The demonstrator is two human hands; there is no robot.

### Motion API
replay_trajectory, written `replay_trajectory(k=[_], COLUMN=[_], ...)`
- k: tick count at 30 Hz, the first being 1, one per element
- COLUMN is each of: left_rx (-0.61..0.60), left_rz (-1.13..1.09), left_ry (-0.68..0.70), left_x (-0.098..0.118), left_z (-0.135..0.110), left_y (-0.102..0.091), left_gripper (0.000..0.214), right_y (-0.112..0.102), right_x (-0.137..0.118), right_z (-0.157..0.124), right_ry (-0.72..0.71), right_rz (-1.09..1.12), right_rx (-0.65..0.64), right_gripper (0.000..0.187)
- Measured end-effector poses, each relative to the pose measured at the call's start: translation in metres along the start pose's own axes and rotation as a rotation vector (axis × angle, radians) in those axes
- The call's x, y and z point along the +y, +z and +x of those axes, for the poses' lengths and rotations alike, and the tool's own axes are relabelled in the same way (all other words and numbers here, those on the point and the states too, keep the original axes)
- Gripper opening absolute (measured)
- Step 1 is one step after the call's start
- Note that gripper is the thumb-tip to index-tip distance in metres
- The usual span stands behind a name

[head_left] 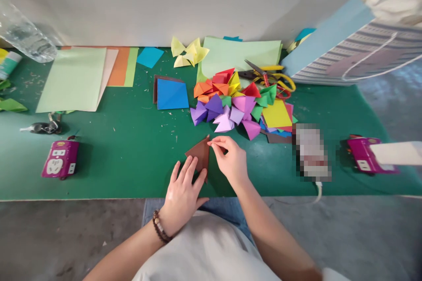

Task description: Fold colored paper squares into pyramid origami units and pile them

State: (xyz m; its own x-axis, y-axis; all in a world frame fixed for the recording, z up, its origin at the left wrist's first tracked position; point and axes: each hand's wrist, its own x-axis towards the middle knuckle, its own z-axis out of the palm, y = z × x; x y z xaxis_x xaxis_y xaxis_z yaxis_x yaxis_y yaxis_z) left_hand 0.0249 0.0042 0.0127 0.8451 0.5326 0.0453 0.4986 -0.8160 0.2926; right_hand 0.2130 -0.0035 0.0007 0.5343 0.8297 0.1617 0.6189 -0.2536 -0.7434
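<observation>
A brown sheet of paper, folded to a triangle, lies on the green table close to its front edge. My left hand rests flat on its lower part with the fingers spread. The thumb and forefinger of my right hand pinch the paper's upper right corner. Beyond my hands is a heap of folded paper pieces in purple, pink, orange, red, yellow and green. A stack of blue paper squares, with brown ones beneath, sits to the heap's left.
Scissors lie behind the heap, and coloured squares at its right. Purple power sockets stand at both sides. A pixelated device with a cable is right. Large paper sheets, a plastic bottle and a paper bag border the wall.
</observation>
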Motion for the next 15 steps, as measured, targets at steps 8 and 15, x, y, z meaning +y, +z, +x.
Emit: replay_trajectory(k=[8, 15], left_rx=[-0.008, -0.024], left_rz=[-0.007, -0.005], left_ry=[-0.011, -0.01], left_x=[0.0, 0.0], left_z=[-0.001, -0.001], left_y=[0.001, 0.0], left_gripper=[0.072, 0.078], right_y=[0.004, 0.01], right_x=[0.003, 0.005], right_z=[0.014, 0.016], right_ry=[-0.005, -0.011], right_rz=[-0.012, -0.03], right_rx=[0.044, 0.089], right_gripper=[0.01, 0.011])
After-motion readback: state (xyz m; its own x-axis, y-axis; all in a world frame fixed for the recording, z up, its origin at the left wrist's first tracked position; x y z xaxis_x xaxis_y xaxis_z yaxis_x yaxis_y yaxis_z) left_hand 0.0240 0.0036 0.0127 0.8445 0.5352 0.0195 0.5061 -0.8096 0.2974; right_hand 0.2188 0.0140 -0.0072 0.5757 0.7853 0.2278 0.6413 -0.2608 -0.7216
